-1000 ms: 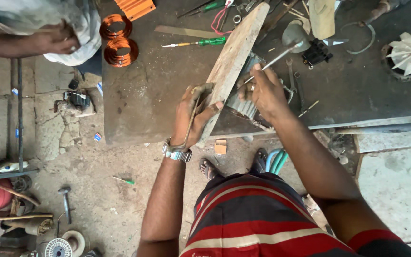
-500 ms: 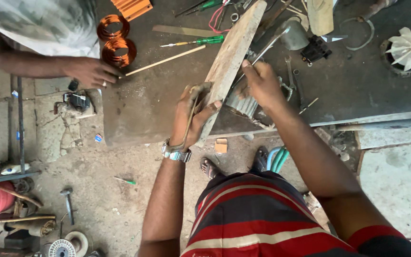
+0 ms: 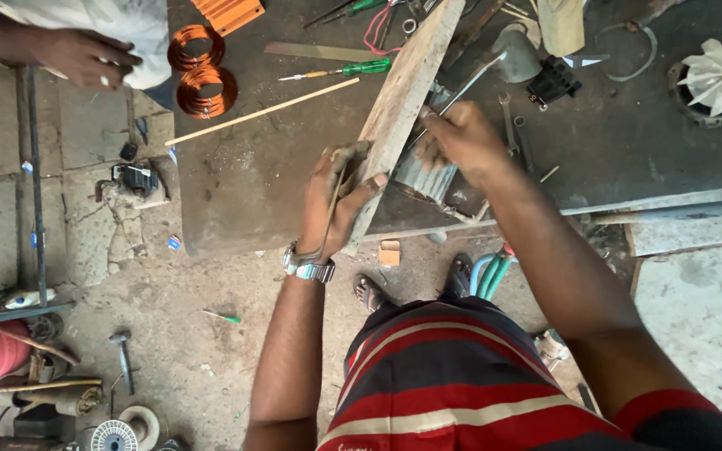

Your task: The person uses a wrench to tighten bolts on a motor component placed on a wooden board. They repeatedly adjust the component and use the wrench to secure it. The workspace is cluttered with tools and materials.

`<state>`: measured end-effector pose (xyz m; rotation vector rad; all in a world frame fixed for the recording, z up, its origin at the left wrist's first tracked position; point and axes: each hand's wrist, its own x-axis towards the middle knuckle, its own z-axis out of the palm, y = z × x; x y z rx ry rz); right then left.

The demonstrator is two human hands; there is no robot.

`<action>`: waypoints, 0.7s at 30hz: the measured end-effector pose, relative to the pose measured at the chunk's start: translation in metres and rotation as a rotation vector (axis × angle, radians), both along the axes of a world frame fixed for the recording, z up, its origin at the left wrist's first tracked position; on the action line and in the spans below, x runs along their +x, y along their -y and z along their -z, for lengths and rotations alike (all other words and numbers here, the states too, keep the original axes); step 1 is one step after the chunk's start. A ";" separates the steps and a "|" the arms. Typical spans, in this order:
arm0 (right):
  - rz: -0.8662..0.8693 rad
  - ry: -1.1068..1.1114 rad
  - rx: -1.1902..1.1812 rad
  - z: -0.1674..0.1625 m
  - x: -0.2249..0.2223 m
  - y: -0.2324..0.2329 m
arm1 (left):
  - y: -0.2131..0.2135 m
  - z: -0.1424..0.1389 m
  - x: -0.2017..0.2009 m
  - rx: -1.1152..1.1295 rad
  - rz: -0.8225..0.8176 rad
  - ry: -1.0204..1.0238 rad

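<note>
Left hand (image 3: 340, 196) grips a plank (image 3: 403, 100) on the worktop (image 3: 628, 142); right hand (image 3: 461, 138) closes around a metal rod (image 3: 470, 83) over a ribbed motor (image 3: 419, 175).

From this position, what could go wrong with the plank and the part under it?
1. The wooden plank lies tilted across the finned metal part and overhangs the bench edge; the left hand alone grips its lower end, so it may slip off.
2. The right hand rests right beside the plank on the finned part; a shift could pinch fingers.
3. Loose tools such as the green screwdriver and thin wooden stick lie close and might get knocked off.
</note>
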<state>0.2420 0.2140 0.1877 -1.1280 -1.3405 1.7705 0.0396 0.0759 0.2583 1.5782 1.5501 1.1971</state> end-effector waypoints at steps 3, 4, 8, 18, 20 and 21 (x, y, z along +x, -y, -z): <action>0.052 0.050 0.246 0.001 -0.007 0.023 | 0.001 -0.002 -0.002 0.022 0.002 -0.014; 0.065 0.030 0.390 0.004 -0.009 0.036 | 0.001 -0.001 -0.003 0.021 0.002 -0.023; 0.120 0.018 0.772 0.030 -0.011 0.077 | 0.000 0.003 -0.003 -0.006 -0.004 -0.025; 0.098 0.104 1.488 0.055 -0.013 0.084 | -0.001 0.002 -0.002 -0.008 0.014 0.028; 0.001 0.382 1.437 0.053 -0.008 0.096 | -0.001 0.000 -0.001 -0.017 0.004 0.012; 0.002 0.392 1.442 0.054 -0.006 0.099 | -0.001 0.000 -0.001 -0.004 0.006 0.001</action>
